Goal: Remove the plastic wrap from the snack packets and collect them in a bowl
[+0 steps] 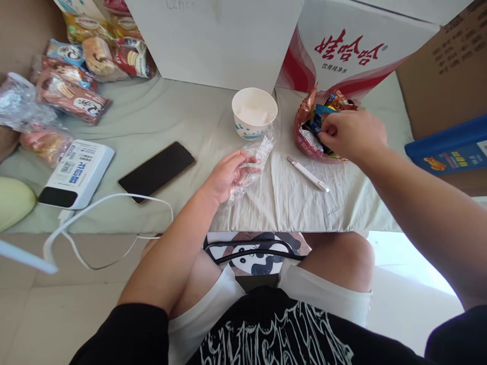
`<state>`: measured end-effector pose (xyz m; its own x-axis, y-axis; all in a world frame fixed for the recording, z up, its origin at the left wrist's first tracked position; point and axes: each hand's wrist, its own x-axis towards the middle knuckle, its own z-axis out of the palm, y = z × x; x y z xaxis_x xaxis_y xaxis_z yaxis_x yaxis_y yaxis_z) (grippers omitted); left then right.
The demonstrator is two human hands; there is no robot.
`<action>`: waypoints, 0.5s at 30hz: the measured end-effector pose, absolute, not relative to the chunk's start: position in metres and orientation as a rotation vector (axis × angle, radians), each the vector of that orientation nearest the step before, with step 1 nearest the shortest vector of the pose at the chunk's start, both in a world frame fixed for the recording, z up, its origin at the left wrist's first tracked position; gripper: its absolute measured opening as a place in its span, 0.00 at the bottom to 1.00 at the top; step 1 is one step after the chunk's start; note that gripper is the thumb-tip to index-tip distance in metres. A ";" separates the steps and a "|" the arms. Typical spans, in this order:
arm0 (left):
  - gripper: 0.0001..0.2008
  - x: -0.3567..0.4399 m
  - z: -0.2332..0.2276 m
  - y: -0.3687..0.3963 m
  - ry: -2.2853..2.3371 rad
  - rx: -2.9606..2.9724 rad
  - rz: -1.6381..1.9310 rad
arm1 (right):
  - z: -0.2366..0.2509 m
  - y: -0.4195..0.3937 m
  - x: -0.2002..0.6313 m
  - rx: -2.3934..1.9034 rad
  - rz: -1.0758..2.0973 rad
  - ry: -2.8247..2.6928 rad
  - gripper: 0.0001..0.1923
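On the cloth-covered table (266,203), the left hand (228,175) loosely curls around a crinkled clear wrapper (253,162) (long axis running far-right toward the paper cup (254,112)), while the right hand (352,134) pinches a snack packet (317,119) in the red bowl (304,147) further right.

Surface: a low table draped in a wrinkled pale grey-green cloth (160,114).
Backdrop: a plain white cardboard box (216,40) beside a white carton with red printed characters (348,48) — both against the far edge.
Right: a brown corrugated cardboard box (449,71).
Floor: pale beige tiles (49,304) — brightly lit at lower right.
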<state>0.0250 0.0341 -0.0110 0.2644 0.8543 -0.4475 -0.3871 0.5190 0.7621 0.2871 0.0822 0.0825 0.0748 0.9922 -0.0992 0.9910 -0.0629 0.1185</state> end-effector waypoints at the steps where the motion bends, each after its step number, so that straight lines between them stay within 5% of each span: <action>1: 0.09 0.025 -0.011 0.034 0.966 0.572 0.903 | 0.083 0.083 0.290 2.200 0.024 2.004 0.13; 9: 0.07 0.024 -0.012 0.033 0.958 0.580 0.908 | 0.063 0.100 0.292 2.118 0.102 2.050 0.10; 15: 0.07 0.022 -0.011 0.032 0.960 0.595 0.912 | 0.079 0.099 0.285 2.178 0.223 2.065 0.19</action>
<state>0.0217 0.0323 -0.0111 0.2666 0.8626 -0.4299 -0.3847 0.5042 0.7732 0.2847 0.0994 0.0793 0.0519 0.9985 0.0166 0.9791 -0.0541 0.1963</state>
